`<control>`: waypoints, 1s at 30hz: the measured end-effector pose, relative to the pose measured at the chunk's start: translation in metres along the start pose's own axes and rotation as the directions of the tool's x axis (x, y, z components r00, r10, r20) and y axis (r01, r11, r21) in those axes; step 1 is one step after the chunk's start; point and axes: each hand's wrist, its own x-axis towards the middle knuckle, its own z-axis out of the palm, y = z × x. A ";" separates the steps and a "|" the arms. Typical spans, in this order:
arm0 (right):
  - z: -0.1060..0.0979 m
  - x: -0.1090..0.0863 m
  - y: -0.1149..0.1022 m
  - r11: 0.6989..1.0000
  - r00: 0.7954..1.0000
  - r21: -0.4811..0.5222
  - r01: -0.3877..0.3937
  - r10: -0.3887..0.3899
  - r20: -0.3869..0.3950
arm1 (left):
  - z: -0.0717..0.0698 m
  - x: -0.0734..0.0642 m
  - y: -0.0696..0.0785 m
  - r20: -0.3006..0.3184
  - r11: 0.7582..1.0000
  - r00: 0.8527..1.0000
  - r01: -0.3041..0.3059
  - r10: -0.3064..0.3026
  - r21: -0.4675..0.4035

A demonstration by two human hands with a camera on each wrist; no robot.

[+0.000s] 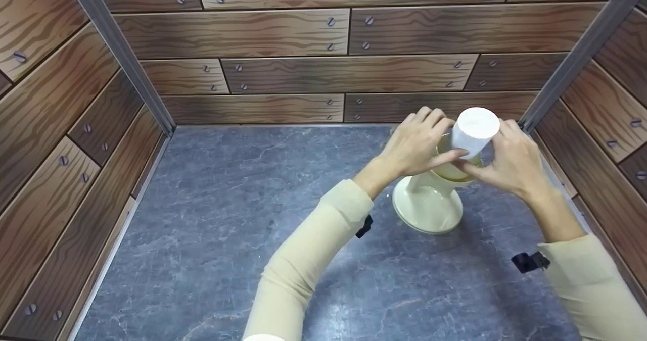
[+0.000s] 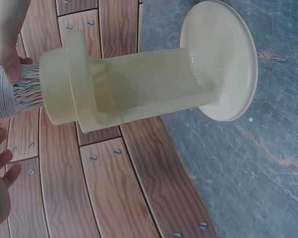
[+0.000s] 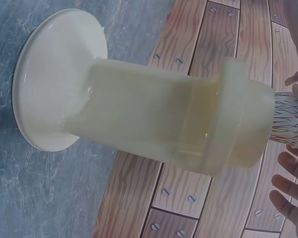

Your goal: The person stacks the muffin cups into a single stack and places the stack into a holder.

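A stack of nested white paper cups (image 1: pixel 472 139) is held slightly tilted at the top of a cream cup dispenser (image 1: pixel 428 209). Ridged rims and thin coloured squiggles on the cup stack (image 2: pixel 29 90) show in the left wrist view, its lower end inside the collar of the dispenser (image 3: pixel 139 111). My left hand (image 1: pixel 415 143) holds the stack from the left, thumb across its near side. From the right, my right hand (image 1: pixel 519 160) grips it, thumb also in front. Some fingers behind the stack are hidden in the head view.
The dispenser's round base stands on the blue-grey marbled table (image 1: pixel 242 204), toward the right. Wood-patterned walls (image 1: pixel 283 33) enclose the back and both sides, with metal posts (image 1: pixel 126 53) at the corners. Dark wrist cameras (image 1: pixel 529 262) sit at both cuffs.
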 end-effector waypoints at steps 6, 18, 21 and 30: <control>0.003 -0.001 0.005 1.000 1.000 -0.010 -0.006 0.007 0.016 | 0.006 0.001 0.000 0.019 1.000 1.000 0.008 -0.008 0.004; 0.010 -0.005 0.011 1.000 1.000 0.011 -0.009 0.009 0.026 | 0.015 0.001 0.001 0.069 1.000 0.998 0.010 -0.010 0.000; 0.012 -0.006 0.012 1.000 1.000 0.005 -0.008 0.008 0.020 | 0.017 0.000 0.001 0.067 1.000 0.998 0.009 -0.009 -0.002; 0.017 -0.008 0.013 1.000 0.999 -0.006 -0.010 0.010 0.030 | 0.020 -0.003 0.001 0.076 1.000 0.997 0.013 -0.012 -0.019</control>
